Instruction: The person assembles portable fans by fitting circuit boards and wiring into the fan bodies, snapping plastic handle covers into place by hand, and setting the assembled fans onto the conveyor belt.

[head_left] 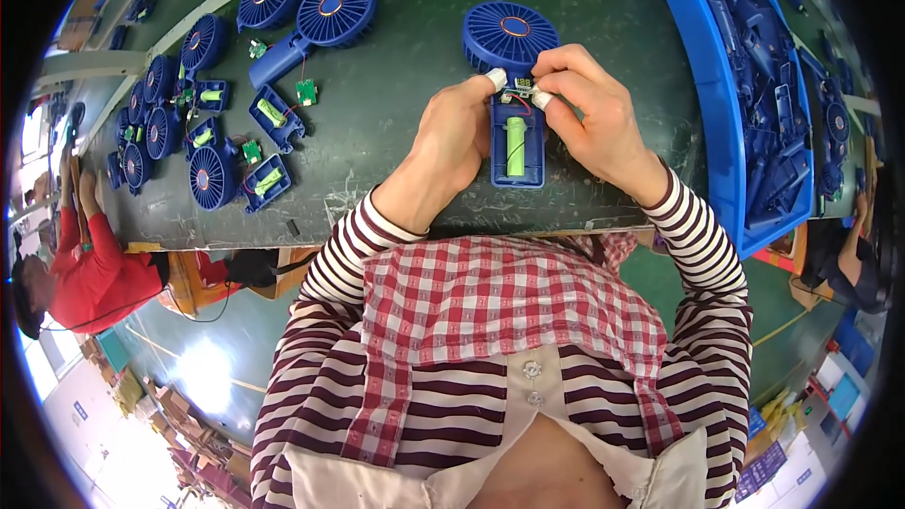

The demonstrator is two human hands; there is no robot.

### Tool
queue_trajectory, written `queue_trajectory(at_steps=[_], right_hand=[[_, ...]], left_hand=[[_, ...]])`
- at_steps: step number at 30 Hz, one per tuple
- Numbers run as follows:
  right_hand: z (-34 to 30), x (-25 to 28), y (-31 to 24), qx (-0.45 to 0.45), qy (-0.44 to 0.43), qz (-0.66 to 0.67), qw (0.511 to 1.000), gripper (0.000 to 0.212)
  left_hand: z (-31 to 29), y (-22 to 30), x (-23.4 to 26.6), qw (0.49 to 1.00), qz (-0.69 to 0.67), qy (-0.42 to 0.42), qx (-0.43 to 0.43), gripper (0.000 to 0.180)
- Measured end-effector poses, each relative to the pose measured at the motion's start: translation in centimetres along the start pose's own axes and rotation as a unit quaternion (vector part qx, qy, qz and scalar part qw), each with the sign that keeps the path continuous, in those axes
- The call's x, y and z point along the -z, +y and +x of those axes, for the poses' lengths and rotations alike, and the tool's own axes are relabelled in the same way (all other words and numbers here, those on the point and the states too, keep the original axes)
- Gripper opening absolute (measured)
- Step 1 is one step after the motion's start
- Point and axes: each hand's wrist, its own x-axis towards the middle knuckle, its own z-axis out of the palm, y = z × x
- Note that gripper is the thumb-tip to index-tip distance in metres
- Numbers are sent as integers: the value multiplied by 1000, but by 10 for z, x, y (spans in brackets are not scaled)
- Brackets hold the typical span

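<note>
In front of me on the bench lies a blue handheld fan [509, 38], grille up, its handle open and pointing toward me. A light green battery cell [516, 146] rests inside the handle, with thin wires running up from it. At the handle's neck is a small circuit board [522, 87] with a little display. My left hand [452, 135] grips the fan's left side, its thumb, with a white cover, by the neck. My right hand [594, 111] is closed in a pinch at the board's right edge, white covers on its fingertips; its exact hold is partly hidden.
Several blue fans [336, 11] and open handle shells [275, 119] with batteries and green boards lie on the dark green bench [396, 57] at left. A blue bin [724, 132] of blue plastic parts stands at right. People sit at both sides, one with a red sleeve [108, 269].
</note>
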Motion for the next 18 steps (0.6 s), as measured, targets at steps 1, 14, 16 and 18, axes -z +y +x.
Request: queue_trajectory(at_steps=[1, 14, 16, 18], right_hand=[[0, 0, 0, -5, -4, 4, 1000, 10], [1, -3, -3, 17, -1, -4, 1000, 8], [2, -3, -2, 26, 0, -6, 1000, 7], [2, -2, -2, 32, -9, -13, 999, 7]], left_hand=[[0, 0, 1, 1000, -2, 1, 0, 34], [-1, -1, 3, 999, -28, 8, 13, 28], [1, -2, 5, 1000, -26, 9, 14, 28], [1, -3, 5, 1000, -25, 8, 16, 28]])
